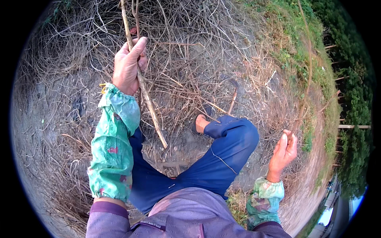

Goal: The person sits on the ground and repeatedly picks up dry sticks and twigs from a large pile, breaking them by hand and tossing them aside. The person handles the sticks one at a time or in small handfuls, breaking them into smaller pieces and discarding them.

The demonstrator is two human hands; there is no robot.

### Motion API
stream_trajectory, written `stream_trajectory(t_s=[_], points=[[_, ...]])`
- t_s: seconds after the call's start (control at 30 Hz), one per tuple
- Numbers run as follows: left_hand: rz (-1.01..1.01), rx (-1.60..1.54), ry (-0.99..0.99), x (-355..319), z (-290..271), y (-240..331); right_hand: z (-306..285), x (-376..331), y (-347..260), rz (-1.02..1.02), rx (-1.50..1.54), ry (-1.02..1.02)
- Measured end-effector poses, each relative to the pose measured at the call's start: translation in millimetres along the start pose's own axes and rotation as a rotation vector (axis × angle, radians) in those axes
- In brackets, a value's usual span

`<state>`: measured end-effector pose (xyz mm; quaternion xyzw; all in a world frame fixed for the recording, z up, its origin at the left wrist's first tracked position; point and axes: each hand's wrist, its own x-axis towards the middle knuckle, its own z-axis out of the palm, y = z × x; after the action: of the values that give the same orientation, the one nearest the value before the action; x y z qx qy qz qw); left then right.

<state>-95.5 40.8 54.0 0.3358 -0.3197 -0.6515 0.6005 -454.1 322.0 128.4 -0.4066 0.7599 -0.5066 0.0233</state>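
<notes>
My left hand (129, 67) is closed around a pale, thick stick (150, 107), which slants from the top of the view down toward my knees. A thinner dark stem also rises out of that hand. Off to the right, my right hand (283, 152) is raised with its fingers pinched on the lower end of a thin brown branch (308, 75), whose upper part arches up toward the top edge. Between my feet and the brush lies a tangle of dry twigs (178, 89). A tool with a wooden handle (233, 101) and a dark curved blade, like a sickle, rests beside them.
A large heap of dry branches (178, 23) spreads across the far side. My bent knee (246, 135) and sandalled foot (201, 123) are near the twigs. Dry stalks (59, 190) lie at the left. Green grass (293, 51) and trees (353, 99) line the right.
</notes>
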Motion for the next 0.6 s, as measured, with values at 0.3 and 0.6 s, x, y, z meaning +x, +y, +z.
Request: stream_trajectory(t_s=[0.3,0.6], points=[[-0.225,0.05,-0.195,-24.0,17.2,-24.5,197.1,-53.1,-25.9,-0.598,0.037,-0.905],[-0.012,-0.06,0.078,0.0,-37.9,41.1,280.3,83.2,208.6,0.113,-1.024,-1.039]])
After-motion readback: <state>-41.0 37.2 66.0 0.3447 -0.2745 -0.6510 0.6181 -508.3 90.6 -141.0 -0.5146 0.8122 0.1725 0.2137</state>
